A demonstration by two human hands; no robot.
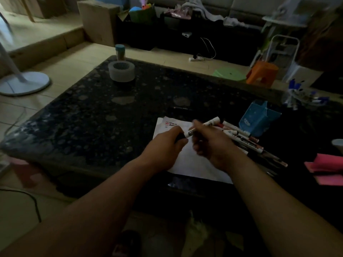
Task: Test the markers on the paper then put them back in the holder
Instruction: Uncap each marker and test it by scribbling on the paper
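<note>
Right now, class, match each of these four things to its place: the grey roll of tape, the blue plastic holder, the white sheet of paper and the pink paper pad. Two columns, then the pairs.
Things
1. grey roll of tape
2. blue plastic holder
3. white sheet of paper
4. pink paper pad

Places
A. near edge of the dark table, bearing red and black strokes
B. far right, near side
C. far left part of the table
D. just behind the pile of markers

Pairs: 1-C, 2-D, 3-A, 4-B
</note>
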